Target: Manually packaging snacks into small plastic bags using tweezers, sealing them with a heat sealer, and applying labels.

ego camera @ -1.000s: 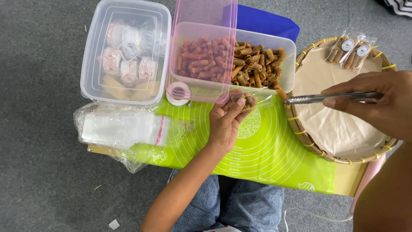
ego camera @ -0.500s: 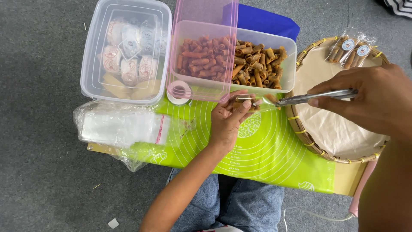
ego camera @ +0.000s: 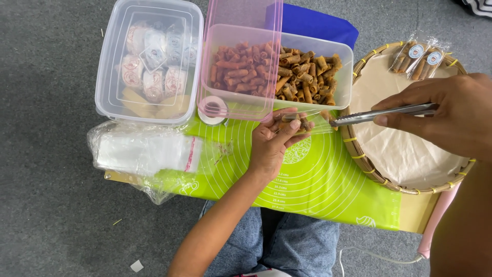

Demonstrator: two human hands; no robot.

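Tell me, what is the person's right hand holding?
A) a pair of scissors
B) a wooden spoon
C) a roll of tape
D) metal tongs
D: the right hand grips slim metal tongs whose tips point at the small clear bag pinched in the left hand, just in front of the box of rolled snacks.

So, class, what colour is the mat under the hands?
Bright green mat with white markings, head view.

Tong tips (ego camera: 335,122) behind clear bag (ego camera: 302,120); right forearm (ego camera: 461,225) cut off.
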